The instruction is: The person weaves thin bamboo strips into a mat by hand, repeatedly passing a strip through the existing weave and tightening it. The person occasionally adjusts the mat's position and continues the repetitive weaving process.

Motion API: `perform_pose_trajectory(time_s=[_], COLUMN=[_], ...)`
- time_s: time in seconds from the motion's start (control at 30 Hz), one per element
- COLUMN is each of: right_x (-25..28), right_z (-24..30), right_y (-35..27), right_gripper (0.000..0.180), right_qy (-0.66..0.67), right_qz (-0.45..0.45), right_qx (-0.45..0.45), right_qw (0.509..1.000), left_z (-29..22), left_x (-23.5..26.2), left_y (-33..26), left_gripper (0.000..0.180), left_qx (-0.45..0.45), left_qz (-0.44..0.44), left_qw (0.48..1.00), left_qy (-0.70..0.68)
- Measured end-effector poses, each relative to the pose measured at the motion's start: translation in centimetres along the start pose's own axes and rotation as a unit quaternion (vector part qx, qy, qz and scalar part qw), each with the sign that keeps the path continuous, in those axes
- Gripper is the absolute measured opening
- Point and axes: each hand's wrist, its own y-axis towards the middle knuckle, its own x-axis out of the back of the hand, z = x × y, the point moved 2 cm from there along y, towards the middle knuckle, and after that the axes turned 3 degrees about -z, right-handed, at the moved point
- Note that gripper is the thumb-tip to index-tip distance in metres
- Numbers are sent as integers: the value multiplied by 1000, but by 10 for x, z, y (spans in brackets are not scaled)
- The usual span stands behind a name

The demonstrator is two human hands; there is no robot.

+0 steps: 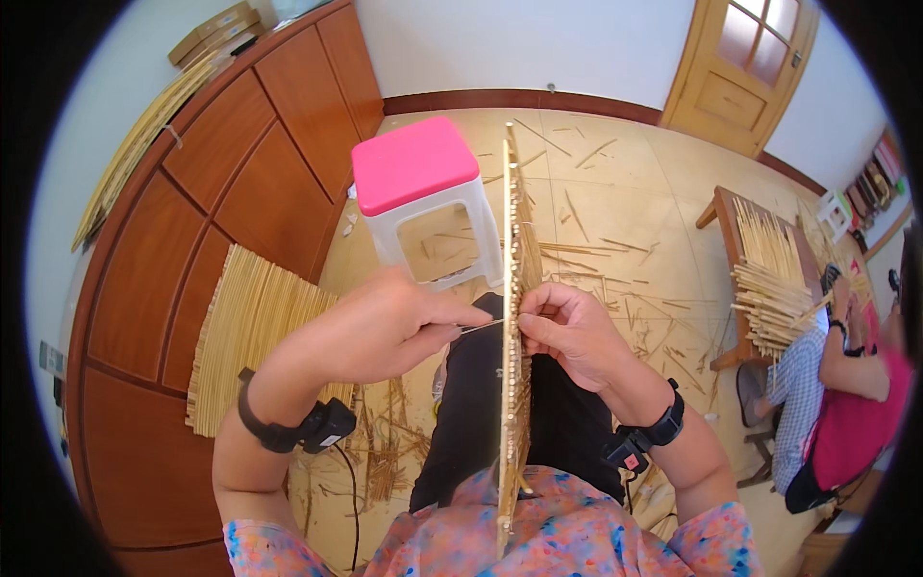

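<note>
Here, a woven bamboo panel point(513, 317) stands edge-on and upright, its lower end resting against the person's lap, its top reaching toward the pink-topped stool point(420, 197) on the floor point(625, 192).

Left hand point(380, 327): fingers pinched shut on a thin metal needle-like tool point(478, 327), tip pointing right and meeting the panel's left face about mid-height. Black wristband with a small device on the left wrist.

Right hand point(567, 327): fingers curled and clenched against the panel's right face, just opposite the tool tip, gripping the panel's edge. Similar black band on the right wrist.

Person seated, dark trousers, floral-patterned sleeves at the lower edge of the view.

Surroundings: bamboo slivers and splinters scattered across the tiled floor, thickest around the person's legs. A finished mat of bamboo strips point(252, 332) leans against the wooden cabinet point(231, 192) at the left, close to the left forearm. More long strips lie on top of the cabinet. At the right, well apart, a low wooden bench point(723, 240) carries a stack of bamboo sticks point(769, 279); another person in a pink top point(856, 413) sits beside it. Wooden door point(745, 67) in the far wall.
</note>
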Motion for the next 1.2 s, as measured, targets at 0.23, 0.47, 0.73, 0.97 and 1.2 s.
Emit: perform_pose_trajectory(time_s=[0.23,0.47,0.73,0.97,1.2], right_x=[-7,-3,-1,1,0], right_z=[1,-3,-1,0,-2], right_y=[3,7,7,8,9], right_gripper=[13,14,13,13,12], right_qy=[42,50,57,61,58], right_qz=[-15,-11,4,9,27], right_qx=[-30,-24,-28,-18,-11], right_qw=[999,998,998,998,998], left_z=[3,4,-9,-7,-9], left_x=[4,2,-7,-11,-12], left_y=[0,5,7,11,13], left_gripper=[25,24,22,21,21], left_qx=[-3,11,63,73,83], left_qz=[-7,10,-16,-17,-11], left_qw=[1000,998,996,996,995], left_qy=[29,53,63,53,57])
